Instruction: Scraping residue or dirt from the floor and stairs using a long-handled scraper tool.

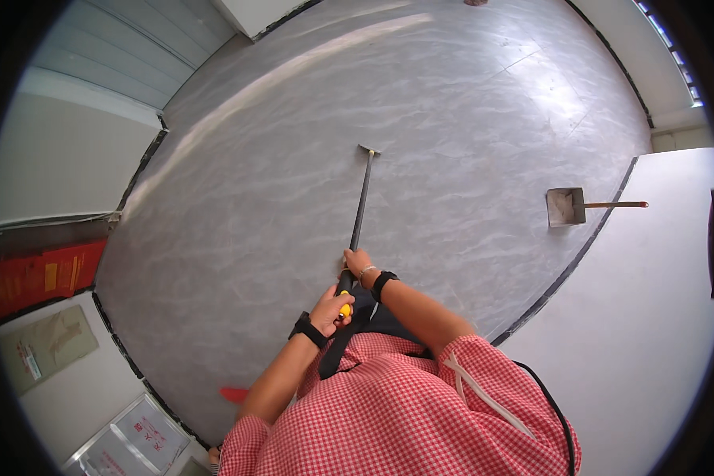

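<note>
Both my hands are wrapped round a long-handled floor tool (361,205) with a dark pole and a narrow crosswise head, which rests on the grey floor ahead. Its exact kind is too small to tell. My left hand (331,312) is closed at the near end, where a black and yellow grip shows. Farther up the pole, my right hand (358,266) is closed too. Black bands circle both wrists, and a thin bracelet shows on the right one. Red-and-white checked cloth covers my upper arms and body.
A long-handled dustpan (565,208) stands by the right wall, with pale matter inside. Red panels (44,278) and a white box (131,444) line the left side. Something red (234,394) lies near my left elbow. Dark-edged walls border the grey marbled floor (452,159).
</note>
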The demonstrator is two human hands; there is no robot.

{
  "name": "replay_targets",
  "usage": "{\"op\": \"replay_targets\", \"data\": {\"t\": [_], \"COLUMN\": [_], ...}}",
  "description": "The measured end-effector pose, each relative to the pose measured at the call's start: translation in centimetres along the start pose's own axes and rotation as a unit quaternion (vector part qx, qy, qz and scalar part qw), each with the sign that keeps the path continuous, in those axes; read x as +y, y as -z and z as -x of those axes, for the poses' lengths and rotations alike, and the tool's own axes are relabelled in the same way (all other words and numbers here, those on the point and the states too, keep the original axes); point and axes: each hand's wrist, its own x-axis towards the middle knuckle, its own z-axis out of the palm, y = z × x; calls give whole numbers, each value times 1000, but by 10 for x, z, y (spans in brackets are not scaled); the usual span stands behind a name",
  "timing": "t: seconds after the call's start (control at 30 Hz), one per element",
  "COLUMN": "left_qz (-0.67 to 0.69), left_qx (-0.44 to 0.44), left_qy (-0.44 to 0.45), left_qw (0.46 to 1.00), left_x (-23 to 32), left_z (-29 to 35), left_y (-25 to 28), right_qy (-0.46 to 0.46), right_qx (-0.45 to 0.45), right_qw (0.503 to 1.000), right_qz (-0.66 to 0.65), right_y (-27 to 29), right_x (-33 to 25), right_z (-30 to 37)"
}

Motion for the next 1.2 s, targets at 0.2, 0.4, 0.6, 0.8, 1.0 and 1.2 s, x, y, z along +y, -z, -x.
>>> {"op": "replay_targets", "data": {"t": [0.2,0.4,0.6,0.8,1.0,1.2], "left_qz": [-70,-99,-90,-93,-111,-95], "left_qx": [-10,-24,-9,-8,-1,-8], "left_qy": [31,63,63,67,86,46], "left_qw": [997,993,994,993,990,994], "left_x": [49,87,118,131,147,151], "left_z": [-13,-39,-66,-41,-38,-52], "left_y": [-13,-31,-50,-35,-57,-65], "right_qy": [49,146,199,290,93,29], "right_qx": [26,59,57,-20,43,27], "right_qw": [997,979,940,787,964,979], "right_qz": [57,127,272,544,245,200], "right_y": [1,21,40,22,39,50], "right_x": [-20,-39,-81,-105,-135,-166], "right_z": [-47,-99,-113,-81,-61,-63]}}
